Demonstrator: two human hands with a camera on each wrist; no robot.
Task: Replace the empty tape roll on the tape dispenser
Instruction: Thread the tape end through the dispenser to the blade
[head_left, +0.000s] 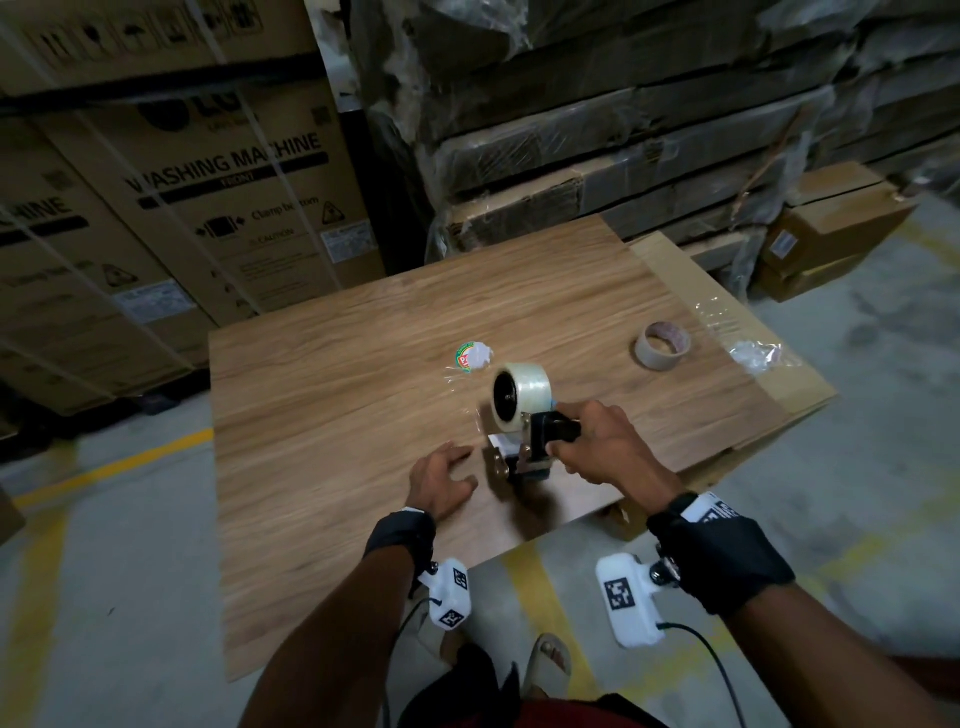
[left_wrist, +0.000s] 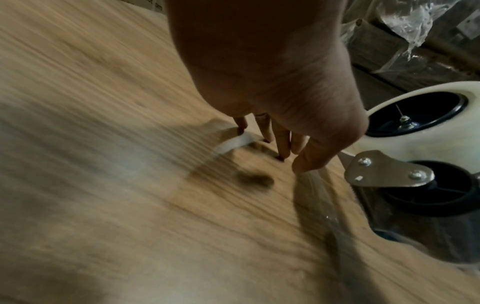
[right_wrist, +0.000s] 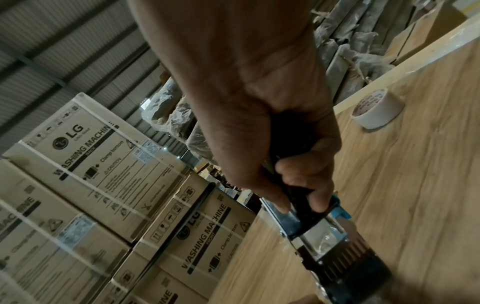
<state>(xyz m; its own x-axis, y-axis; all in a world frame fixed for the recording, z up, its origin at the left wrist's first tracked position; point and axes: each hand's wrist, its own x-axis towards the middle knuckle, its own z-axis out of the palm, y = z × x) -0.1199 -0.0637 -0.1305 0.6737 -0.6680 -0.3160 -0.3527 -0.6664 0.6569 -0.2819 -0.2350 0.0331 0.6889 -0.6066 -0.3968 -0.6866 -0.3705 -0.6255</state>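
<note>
on the wooden board (head_left: 332, 415), listed left to right, clock bearings taken from the board's centre.
- left hand (head_left: 441, 480), seven o'clock: released, fingers spread and resting on the wood, holding nothing; a pale strip of tape or backing (left_wrist: 233, 144) lies under the fingertips (left_wrist: 281, 153).
- printed wrapper scrap (head_left: 471, 357), near centre: loose.
- tape dispenser (head_left: 524, 441), five o'clock: nose on the board, just beside the left hand.
- new clear roll (head_left: 522, 397): seated on the dispenser's hub.
- right hand (head_left: 597, 447): clenched round the black handle.
- empty core (head_left: 663, 345), two o'clock: well apart, discarded.
judgement: swap largely done; threading remains. hold the handle steady, pull the free end squarely under the roller to the blade, avoid creases.
</note>
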